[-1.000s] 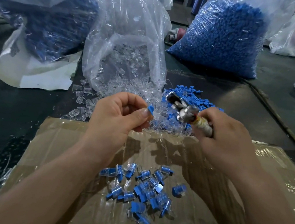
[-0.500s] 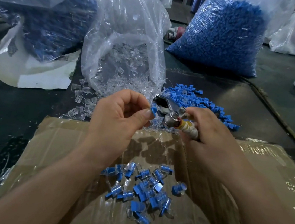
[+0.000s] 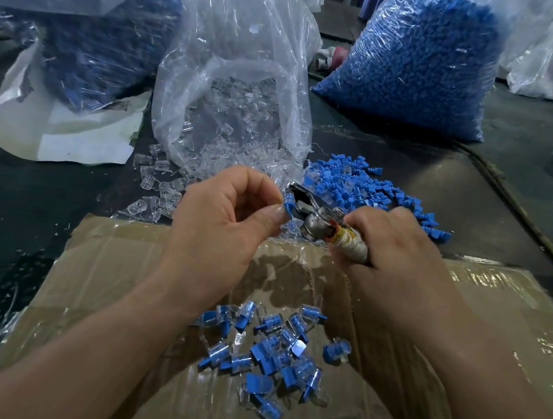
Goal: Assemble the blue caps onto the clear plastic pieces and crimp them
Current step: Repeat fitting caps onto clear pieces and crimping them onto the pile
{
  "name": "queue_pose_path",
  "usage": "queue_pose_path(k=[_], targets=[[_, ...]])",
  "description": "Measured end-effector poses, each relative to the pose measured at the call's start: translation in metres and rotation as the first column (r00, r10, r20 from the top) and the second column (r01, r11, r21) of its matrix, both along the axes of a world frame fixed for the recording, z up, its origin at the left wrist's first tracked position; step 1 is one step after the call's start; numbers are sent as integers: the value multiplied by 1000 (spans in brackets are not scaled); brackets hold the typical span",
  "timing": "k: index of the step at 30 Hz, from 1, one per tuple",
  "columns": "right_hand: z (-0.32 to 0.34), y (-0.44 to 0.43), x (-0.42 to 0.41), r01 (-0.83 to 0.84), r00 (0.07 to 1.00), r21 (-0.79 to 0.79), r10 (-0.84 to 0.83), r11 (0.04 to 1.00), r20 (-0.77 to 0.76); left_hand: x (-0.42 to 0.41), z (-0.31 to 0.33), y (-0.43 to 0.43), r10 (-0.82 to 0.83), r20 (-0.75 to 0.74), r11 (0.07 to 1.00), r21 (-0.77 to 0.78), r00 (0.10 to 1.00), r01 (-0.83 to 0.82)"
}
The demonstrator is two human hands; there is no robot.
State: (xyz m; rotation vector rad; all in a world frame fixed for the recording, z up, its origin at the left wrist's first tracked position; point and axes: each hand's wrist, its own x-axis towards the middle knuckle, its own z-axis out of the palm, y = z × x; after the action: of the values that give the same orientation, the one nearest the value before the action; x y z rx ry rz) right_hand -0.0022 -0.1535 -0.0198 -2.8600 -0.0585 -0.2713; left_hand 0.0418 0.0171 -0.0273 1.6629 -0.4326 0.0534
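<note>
A: Where does the piece sit relative to the hands?

B: Near the centre of the frame. The left hand (image 3: 220,234) pinches one blue cap (image 3: 288,207) between thumb and forefinger, with the other fingers curled. Just right of it, the metal nose of the crimping tool (image 3: 318,221) touches the cap. The right hand (image 3: 396,261) is wrapped round the tool's taped handle.

A: And the counts?

B: Two hands, one tool, one cap held. Three big bags cross the top: a dark blue bag (image 3: 107,52) at upper left, an open bag (image 3: 240,33) of clear plastic pieces (image 3: 227,141) in the middle, and a bag of blue caps (image 3: 416,60) at upper right. The loose caps (image 3: 373,193) right of centre and the assembled pieces (image 3: 272,357) on the cardboard (image 3: 105,276) at lower centre overlap too much to count.
</note>
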Motion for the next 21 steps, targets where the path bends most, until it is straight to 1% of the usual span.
queue_pose_path(k=[2, 6, 9, 21], targets=[[2, 2, 1, 1, 1000, -41, 0, 999, 19, 0, 0, 0, 4, 2, 1000, 4, 1000, -4], [3, 4, -2, 43, 997, 64, -39, 997, -72, -1, 1, 0, 12, 1, 1000, -9, 1000, -12], [5, 5, -3, 46, 993, 93, -35, 995, -111, -2, 2, 0, 14, 15, 1000, -8, 1000, -13], [8, 6, -2, 56, 986, 81, -42, 995, -163, -4, 2, -1, 29, 9, 999, 36, 1000, -29]])
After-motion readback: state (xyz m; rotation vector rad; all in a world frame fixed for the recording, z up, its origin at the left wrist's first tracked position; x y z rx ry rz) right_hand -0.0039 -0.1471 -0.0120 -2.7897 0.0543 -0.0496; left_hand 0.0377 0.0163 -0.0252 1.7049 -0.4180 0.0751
